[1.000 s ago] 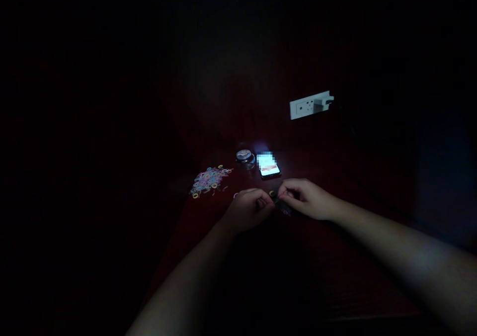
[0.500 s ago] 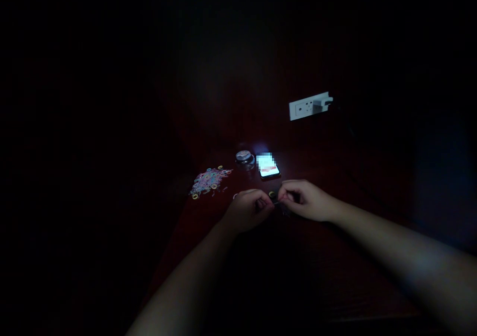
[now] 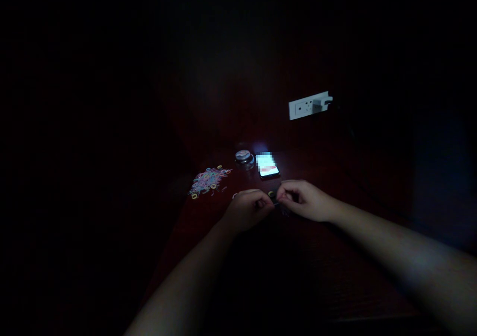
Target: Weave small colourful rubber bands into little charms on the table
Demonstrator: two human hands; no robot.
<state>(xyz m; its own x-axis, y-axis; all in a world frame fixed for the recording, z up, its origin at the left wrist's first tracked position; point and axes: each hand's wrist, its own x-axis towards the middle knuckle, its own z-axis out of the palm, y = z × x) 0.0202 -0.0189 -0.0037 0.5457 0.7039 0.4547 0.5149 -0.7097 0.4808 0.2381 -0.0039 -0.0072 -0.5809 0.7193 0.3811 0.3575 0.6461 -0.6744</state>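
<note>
Bands (image 3: 208,181) in pink, blue, yellow and other pale colours lie in a loose heap at the far left, spread on the dark red tabletop (image 3: 204,212); a few thicker yellow rings stand out at the heap's edges. Next along, we see a pale ring (image 3: 234,196) just beside our left hand (image 3: 249,210), partly hidden behind it. Beyond that hand stands a small round jar (image 3: 244,159) with a light, patterned lid. Our left fingers are curled in, thumb and forefinger pinched on one end of a thin pale strand (image 3: 276,204). We cannot tell in this dim light what the strand is. Right of the jar and near it, a phone (image 3: 268,165) lies with its screen lit and partly pixelated. Between the phone and our fingertips is a yellow ring (image 3: 271,194), and close under the strand we make out a few small dim pieces (image 3: 285,212). Our right hand (image 3: 304,200) meets the strand from the other side, its thumb and forefinger drawn together on it, the remaining fingers folded. Farther right, on the wall behind, we see a white socket plate (image 3: 302,107) with a plug (image 3: 327,100) in it.
</note>
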